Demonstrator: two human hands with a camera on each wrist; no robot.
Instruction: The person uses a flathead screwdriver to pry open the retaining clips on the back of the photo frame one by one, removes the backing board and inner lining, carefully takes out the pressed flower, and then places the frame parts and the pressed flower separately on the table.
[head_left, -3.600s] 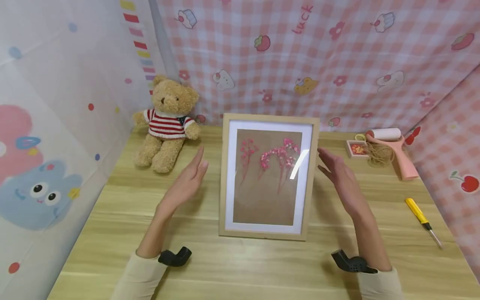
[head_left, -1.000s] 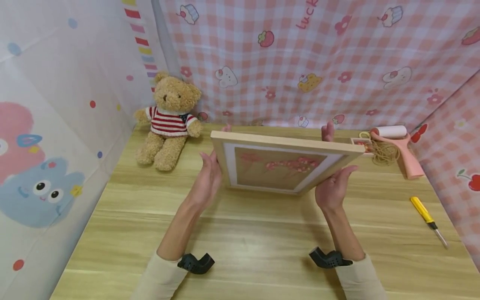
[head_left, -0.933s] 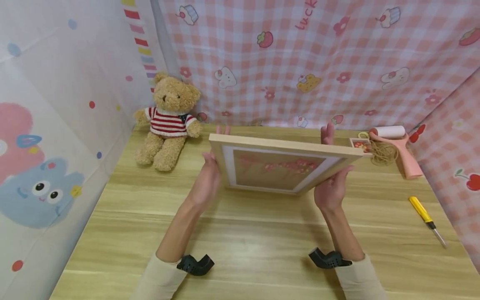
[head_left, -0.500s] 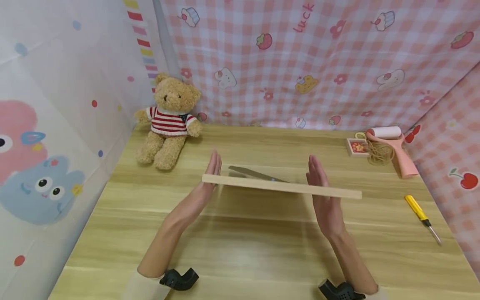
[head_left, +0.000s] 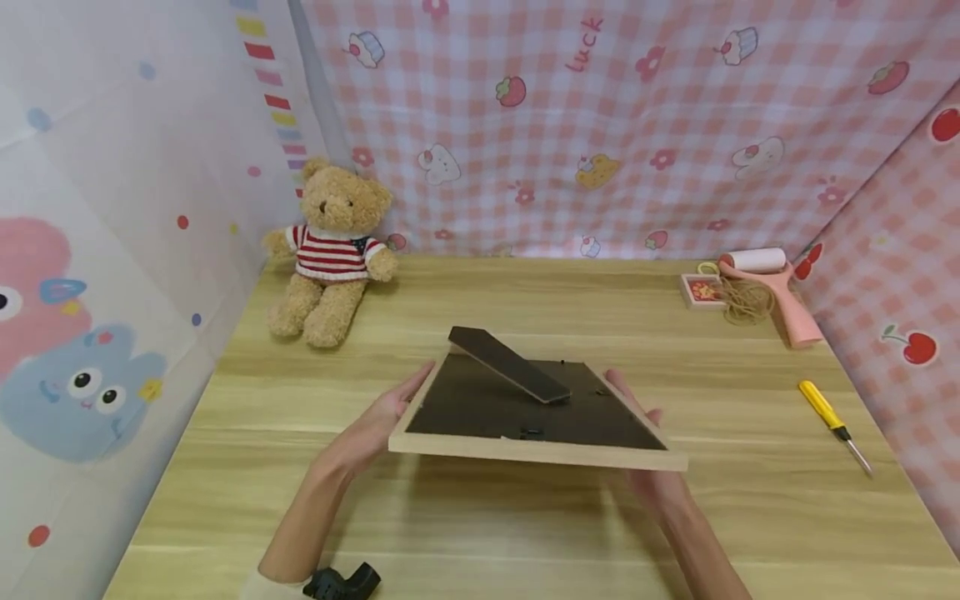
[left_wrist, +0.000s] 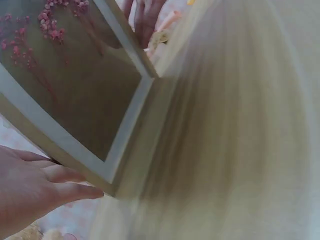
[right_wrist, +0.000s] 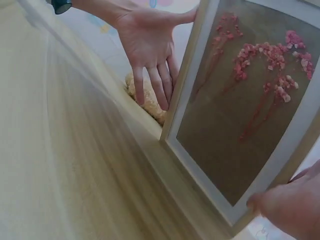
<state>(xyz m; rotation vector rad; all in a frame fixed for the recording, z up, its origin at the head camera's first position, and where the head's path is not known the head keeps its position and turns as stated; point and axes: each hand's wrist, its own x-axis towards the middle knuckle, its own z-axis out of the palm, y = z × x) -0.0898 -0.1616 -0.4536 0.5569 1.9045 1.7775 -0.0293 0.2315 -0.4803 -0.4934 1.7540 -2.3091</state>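
Note:
A wooden picture frame [head_left: 540,458] leans steeply, its top edge tipped towards me and its dark back facing up. A black stand leg [head_left: 510,367] sticks up from that back. In the right wrist view, pink dried flowers [right_wrist: 270,60] show behind the glass. My left hand [head_left: 378,421] touches the left side, its fingers straight and spread in the right wrist view. At the right side my right hand [head_left: 660,492] presses with extended fingers [left_wrist: 145,22]; the frame hides part of it. Whether the lower edge touches the table cannot be told.
A teddy bear [head_left: 332,254] in a striped sweater sits at the table's back left. At the back right lie a pink-handled lint roller [head_left: 787,308], twine [head_left: 746,300] and a small box [head_left: 702,292]. A yellow screwdriver [head_left: 832,421] lies near the right edge.
The frame stood facing me with both hands apart from it. My hands have come to its sides, and it has tipped towards me until its back shows.

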